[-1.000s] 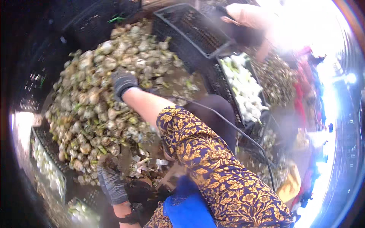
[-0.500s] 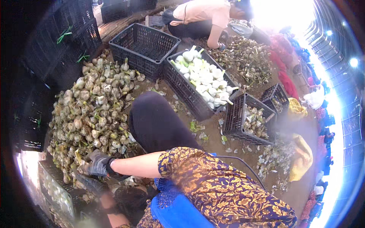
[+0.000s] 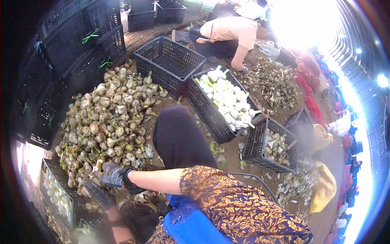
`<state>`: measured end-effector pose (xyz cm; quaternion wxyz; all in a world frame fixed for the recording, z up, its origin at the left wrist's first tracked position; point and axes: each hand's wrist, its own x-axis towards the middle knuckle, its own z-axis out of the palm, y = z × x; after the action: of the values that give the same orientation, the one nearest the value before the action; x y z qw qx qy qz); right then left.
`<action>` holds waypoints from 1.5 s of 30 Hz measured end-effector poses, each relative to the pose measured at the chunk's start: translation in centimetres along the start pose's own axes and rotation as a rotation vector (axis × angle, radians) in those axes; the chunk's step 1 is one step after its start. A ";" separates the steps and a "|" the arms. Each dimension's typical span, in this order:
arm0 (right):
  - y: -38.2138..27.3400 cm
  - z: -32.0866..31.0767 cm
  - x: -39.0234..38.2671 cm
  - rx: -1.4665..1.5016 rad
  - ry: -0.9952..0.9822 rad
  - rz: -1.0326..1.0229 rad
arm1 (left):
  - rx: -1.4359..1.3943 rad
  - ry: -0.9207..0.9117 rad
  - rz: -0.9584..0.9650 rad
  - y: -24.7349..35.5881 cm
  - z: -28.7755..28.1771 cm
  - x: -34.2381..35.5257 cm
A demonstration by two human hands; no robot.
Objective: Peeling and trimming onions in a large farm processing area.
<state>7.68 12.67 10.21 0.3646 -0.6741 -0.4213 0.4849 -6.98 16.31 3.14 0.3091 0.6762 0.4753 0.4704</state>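
Both my hands wear dark grey gloves and meet at the near edge of a big heap of unpeeled garlic (image 3: 107,118). My right hand (image 3: 115,175) is closed around a garlic bulb, whose pale cut stem (image 3: 99,164) pokes up above the fingers. Just below it, my left hand (image 3: 98,194) is curled against the same bulb. Most of the bulb is hidden by the gloves. Beside my left hand stands a crate of white peeled garlic (image 3: 57,191), partly cut off by the dark rim of the picture.
Beyond my knee (image 3: 178,132) stand an empty black crate (image 3: 140,55), a crate (image 3: 203,116) of clean white garlic and a crate (image 3: 256,158) of scraps. Stacked black crates (image 3: 81,44) rise at the left. A co-worker (image 3: 229,32) bends over another heap (image 3: 276,83). Yellow sacks (image 3: 323,187) lie right.
The view has shifted, so the crates and heap appear lower and further right. My hands stay together at the heap's edge; the stem now stands out above the right glove.
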 end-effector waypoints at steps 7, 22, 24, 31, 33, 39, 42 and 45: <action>1.0 1.3 1.0 -0.001 0.016 -0.204 | -0.257 0.071 -0.208 -2.8 -0.7 -0.5; 3.2 0.5 1.6 -0.127 -0.103 -0.492 | 0.391 0.057 0.040 1.0 0.2 -1.0; 2.6 0.7 1.4 0.053 -0.168 -0.174 | 0.387 0.050 -0.038 1.5 0.0 -0.3; 2.4 1.4 1.4 -0.291 0.002 -0.339 | -0.789 0.116 -1.072 4.8 -0.7 1.2; 2.9 1.5 2.0 0.072 -0.106 -0.114 | -0.926 0.072 -1.226 5.1 -1.1 1.7; 2.7 1.1 2.7 0.113 0.016 -0.046 | 0.376 -0.225 -0.061 4.1 -0.4 0.2; 1.8 1.1 1.8 -0.009 0.045 -0.227 | 0.205 0.062 -0.014 3.6 1.0 -1.7; 0.9 1.1 1.3 -0.454 0.170 -0.624 | -0.024 0.116 -0.089 2.5 1.3 -1.9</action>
<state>7.06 13.58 8.70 0.3699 -0.6147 -0.6709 0.1878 -5.10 13.73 4.16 0.3097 0.6223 0.5165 0.5000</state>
